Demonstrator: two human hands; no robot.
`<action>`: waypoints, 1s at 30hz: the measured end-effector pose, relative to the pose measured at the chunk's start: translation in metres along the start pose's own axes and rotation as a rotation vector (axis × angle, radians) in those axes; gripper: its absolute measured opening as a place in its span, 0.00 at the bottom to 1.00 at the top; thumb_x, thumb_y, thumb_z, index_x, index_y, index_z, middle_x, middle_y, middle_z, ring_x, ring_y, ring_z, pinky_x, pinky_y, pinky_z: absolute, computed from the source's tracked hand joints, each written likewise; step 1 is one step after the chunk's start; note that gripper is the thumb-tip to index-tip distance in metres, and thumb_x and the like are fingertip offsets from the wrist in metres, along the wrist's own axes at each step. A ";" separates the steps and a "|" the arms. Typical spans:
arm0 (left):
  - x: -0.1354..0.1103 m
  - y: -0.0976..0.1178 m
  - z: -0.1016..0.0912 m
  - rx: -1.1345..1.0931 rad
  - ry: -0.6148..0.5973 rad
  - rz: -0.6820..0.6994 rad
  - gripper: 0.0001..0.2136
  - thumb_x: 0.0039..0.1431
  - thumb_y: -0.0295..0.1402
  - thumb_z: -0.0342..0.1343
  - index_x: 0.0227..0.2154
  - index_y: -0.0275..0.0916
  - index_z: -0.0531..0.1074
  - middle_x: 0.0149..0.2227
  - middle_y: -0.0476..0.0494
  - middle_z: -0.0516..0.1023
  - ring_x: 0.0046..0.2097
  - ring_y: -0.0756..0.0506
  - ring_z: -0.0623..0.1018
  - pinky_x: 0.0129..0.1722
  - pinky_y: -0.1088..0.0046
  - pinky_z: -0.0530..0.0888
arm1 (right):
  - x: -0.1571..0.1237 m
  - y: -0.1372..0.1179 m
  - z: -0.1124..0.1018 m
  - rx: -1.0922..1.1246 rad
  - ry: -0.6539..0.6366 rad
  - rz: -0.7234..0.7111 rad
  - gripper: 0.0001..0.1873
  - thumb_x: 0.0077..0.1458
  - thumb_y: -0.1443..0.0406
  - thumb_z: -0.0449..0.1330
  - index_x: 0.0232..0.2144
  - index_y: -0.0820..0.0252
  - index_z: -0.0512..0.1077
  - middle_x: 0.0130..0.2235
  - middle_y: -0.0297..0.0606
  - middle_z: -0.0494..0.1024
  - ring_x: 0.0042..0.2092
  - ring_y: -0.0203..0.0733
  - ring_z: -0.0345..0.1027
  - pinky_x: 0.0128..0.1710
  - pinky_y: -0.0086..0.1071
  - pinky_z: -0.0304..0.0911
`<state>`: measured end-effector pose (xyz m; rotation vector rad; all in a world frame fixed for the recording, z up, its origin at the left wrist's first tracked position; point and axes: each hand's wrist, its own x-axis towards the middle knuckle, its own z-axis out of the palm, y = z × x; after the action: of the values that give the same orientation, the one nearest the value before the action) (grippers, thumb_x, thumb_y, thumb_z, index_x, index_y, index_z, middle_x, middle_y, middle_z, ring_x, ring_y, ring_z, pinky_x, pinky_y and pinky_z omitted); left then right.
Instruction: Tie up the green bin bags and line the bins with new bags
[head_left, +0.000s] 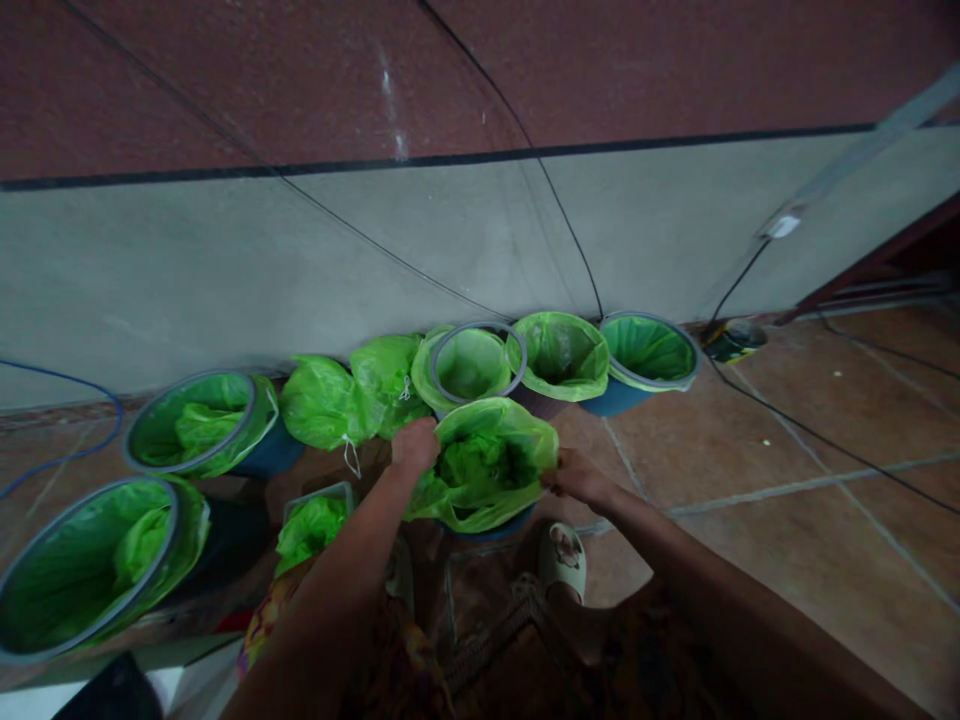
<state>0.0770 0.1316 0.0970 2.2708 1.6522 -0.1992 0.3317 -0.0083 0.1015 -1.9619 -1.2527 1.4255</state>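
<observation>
A light-green plastic bag [424,497] lines a blue bin [491,532] standing on the floor in front of me, its mouth spread over the rim. My left hand [415,447] is closed on the left edge of the bag. On the opposite edge, my right hand [574,475] pinches the plastic, fingers together. Crumpled green plastic [480,462] lies inside the bag. Just behind, a grey ring [525,365] rests loosely on another lined bin [421,375].
More lined bins [559,350] [649,350] stand along the wall, with two tied green bags [322,400] [386,375] beside them. At left are two large bins [199,425] [90,570] and a small container [315,525]. A black cable [810,420] crosses the tiles; a can [735,341] stands near the wall.
</observation>
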 end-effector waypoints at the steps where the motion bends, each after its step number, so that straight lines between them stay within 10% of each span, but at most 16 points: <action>1: -0.001 -0.002 -0.003 0.006 0.013 -0.004 0.15 0.58 0.28 0.46 0.42 0.40 0.77 0.43 0.36 0.80 0.47 0.38 0.79 0.46 0.64 0.74 | -0.001 -0.003 -0.002 0.057 -0.013 -0.038 0.07 0.44 0.63 0.61 0.27 0.61 0.71 0.24 0.34 0.73 0.25 0.35 0.66 0.24 0.27 0.62; 8: -0.004 -0.005 -0.026 -0.130 0.161 -0.025 0.15 0.57 0.27 0.48 0.40 0.39 0.79 0.42 0.38 0.82 0.46 0.39 0.79 0.48 0.64 0.73 | 0.001 -0.034 0.000 0.434 0.085 -0.129 0.26 0.35 0.58 0.68 0.40 0.60 0.69 0.25 0.30 0.72 0.27 0.36 0.65 0.28 0.31 0.60; 18: -0.020 0.038 -0.079 -1.313 0.276 0.439 0.15 0.51 0.39 0.62 0.40 0.38 0.77 0.36 0.44 0.83 0.39 0.45 0.80 0.45 0.67 0.75 | -0.023 -0.120 -0.018 0.714 0.107 -0.593 0.23 0.46 0.57 0.67 0.44 0.58 0.71 0.30 0.31 0.76 0.33 0.35 0.70 0.37 0.32 0.65; 25: -0.030 0.056 -0.078 -1.270 0.135 0.562 0.15 0.58 0.38 0.56 0.46 0.37 0.76 0.40 0.44 0.82 0.43 0.45 0.80 0.48 0.68 0.74 | 0.004 -0.123 0.022 0.495 -0.024 -0.476 0.22 0.45 0.61 0.66 0.44 0.58 0.69 0.21 0.22 0.63 0.21 0.29 0.56 0.21 0.24 0.54; 30: -0.024 0.056 -0.072 -1.145 0.136 0.540 0.18 0.61 0.37 0.50 0.51 0.37 0.72 0.43 0.43 0.81 0.44 0.45 0.79 0.49 0.67 0.74 | 0.019 -0.126 0.035 0.334 0.126 -0.447 0.10 0.52 0.60 0.59 0.27 0.62 0.70 0.20 0.27 0.66 0.21 0.28 0.55 0.22 0.24 0.50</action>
<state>0.1169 0.1186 0.1822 1.6748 0.7440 0.8206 0.2480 0.0660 0.1712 -1.4179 -1.2080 1.1747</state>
